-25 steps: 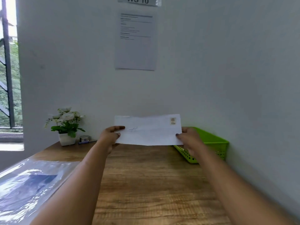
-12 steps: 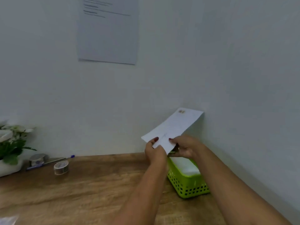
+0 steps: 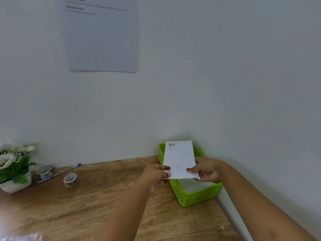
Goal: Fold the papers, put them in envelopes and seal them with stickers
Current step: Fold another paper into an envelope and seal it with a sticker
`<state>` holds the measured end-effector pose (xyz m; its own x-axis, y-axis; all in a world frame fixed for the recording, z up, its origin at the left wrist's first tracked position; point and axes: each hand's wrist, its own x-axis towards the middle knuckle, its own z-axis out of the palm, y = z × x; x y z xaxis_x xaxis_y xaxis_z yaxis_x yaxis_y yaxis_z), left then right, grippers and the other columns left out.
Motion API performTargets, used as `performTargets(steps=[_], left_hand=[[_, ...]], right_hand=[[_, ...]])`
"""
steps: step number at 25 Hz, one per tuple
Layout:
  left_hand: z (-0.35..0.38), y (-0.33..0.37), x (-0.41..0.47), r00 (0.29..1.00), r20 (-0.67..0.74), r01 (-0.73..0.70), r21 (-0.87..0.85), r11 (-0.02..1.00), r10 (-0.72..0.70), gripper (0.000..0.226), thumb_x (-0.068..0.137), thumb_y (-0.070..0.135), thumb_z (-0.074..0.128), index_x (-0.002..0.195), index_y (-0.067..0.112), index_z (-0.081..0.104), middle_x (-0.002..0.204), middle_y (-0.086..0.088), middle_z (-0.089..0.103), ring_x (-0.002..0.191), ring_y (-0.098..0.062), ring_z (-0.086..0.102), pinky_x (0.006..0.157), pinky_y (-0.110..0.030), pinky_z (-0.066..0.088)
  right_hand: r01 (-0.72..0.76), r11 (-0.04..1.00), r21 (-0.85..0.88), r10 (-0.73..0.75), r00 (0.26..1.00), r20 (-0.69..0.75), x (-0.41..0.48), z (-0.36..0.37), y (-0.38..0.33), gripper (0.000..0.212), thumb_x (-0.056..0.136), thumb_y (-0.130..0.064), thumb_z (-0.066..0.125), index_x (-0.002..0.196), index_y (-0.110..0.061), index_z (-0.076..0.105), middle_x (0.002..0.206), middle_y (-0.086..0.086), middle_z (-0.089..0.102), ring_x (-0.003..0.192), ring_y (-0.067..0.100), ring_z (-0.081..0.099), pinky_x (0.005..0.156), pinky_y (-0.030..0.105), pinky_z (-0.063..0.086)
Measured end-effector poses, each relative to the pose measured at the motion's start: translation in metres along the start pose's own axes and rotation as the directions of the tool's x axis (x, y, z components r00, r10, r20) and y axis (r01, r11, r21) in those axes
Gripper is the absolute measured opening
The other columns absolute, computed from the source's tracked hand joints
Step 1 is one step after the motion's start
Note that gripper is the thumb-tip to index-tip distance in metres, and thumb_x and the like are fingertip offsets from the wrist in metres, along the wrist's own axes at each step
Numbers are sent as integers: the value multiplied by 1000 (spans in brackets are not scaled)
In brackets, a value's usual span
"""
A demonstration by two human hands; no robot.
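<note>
two hands: left hand (image 3: 154, 173) + right hand (image 3: 206, 169) each pinch the near end of the envelope (image 3: 179, 159), thumbs on top. both are gripping, neither is free.
envelope: held lengthways in the air, far end out over the green basket (image 3: 196, 199). can't tell if it touches the rim. small sticker (image 3: 171, 144) at the far end, blurred.
why held so: prob. lined up w/ the basket's long side so it drops in flat.
basket: back right corner of the table (image 3: 104, 197). white paper (image 3: 194, 186) inside, likely finished envelopes.
step: looks like filing a sealed one. not let go yet.
rest: tape roll (image 3: 70, 179), pen (image 3: 67, 169) and flower pot (image 3: 15, 183) are well apart at left, out of the way.
</note>
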<state>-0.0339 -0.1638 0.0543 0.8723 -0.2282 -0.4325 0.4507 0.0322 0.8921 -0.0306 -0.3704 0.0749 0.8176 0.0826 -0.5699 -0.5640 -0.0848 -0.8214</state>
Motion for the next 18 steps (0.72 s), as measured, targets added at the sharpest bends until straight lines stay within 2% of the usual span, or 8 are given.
performTargets(steps=[4, 7, 8, 10, 11, 13, 16, 18], left_hand=[[36, -3, -10, 999, -7, 39, 115, 993, -38, 19, 80, -14, 61, 76, 4, 61, 111, -19, 61, 93, -24, 61, 54, -17, 52], [54, 0, -3, 999, -7, 44, 139, 989, -43, 18, 77, -15, 64, 72, 1, 59, 99, -19, 60, 98, -31, 61, 75, -31, 58], [59, 0, -4, 998, 7, 54, 186, 981, -56, 17, 77, -14, 66, 73, 1, 58, 90, -16, 60, 93, -29, 62, 78, -33, 58], [70, -2, -13, 992, 58, 88, 303, 949, -110, 14, 79, -8, 67, 84, 0, 57, 86, -12, 58, 76, -21, 62, 65, -28, 59], [74, -4, -14, 989, 74, 91, 353, 931, -125, 17, 80, -5, 68, 91, -1, 57, 88, -12, 57, 68, -18, 60, 59, -25, 59], [81, -5, -17, 993, 64, 58, 458, 887, -98, 21, 79, 2, 71, 95, 1, 58, 82, -10, 58, 54, -13, 59, 66, -28, 59], [79, 2, -10, 996, 30, -76, 738, 671, 80, 27, 77, 27, 75, 92, 6, 65, 73, -7, 63, 51, -13, 59, 73, -31, 55], [70, 8, -5, 978, -7, -108, 842, 529, 210, 40, 75, 37, 73, 102, 7, 67, 95, -8, 69, 81, -19, 66, 80, -33, 54]], right_hand=[[-75, 976, -206, 26, 973, -228, 2, -10, 14, 22, 86, 0, 63, 107, 0, 57, 87, 11, 63, 72, 19, 59, 46, 24, 47], [-88, 943, -321, -36, 932, -361, 9, -15, 20, 35, 84, -5, 66, 116, 4, 56, 96, 16, 61, 78, 24, 58, 52, 29, 50], [-111, 899, -424, -72, 917, -393, 10, -19, 20, 41, 83, -9, 69, 120, 2, 55, 105, 17, 61, 87, 27, 60, 61, 35, 55], [-196, 739, -645, -134, 895, -426, 9, -26, 20, 49, 81, -16, 71, 124, -1, 51, 115, 17, 59, 100, 30, 62, 80, 40, 57], [-232, 661, -714, -146, 893, -426, 7, -28, 20, 49, 82, -19, 70, 124, -1, 51, 113, 14, 58, 102, 30, 61, 84, 39, 55], [-269, 521, -810, -189, 889, -417, 7, -32, 19, 51, 82, -25, 70, 123, -1, 53, 106, 11, 54, 104, 28, 60, 87, 34, 51], [-252, 473, -844, -280, 865, -416, 12, -33, 14, 56, 82, -31, 70, 128, -4, 52, 126, 13, 58, 116, 28, 56, 92, 30, 46], [-218, 501, -838, -299, 865, -404, 20, -31, 12, 56, 83, -30, 69, 131, -7, 50, 134, 13, 53, 123, 29, 51, 97, 30, 43]])
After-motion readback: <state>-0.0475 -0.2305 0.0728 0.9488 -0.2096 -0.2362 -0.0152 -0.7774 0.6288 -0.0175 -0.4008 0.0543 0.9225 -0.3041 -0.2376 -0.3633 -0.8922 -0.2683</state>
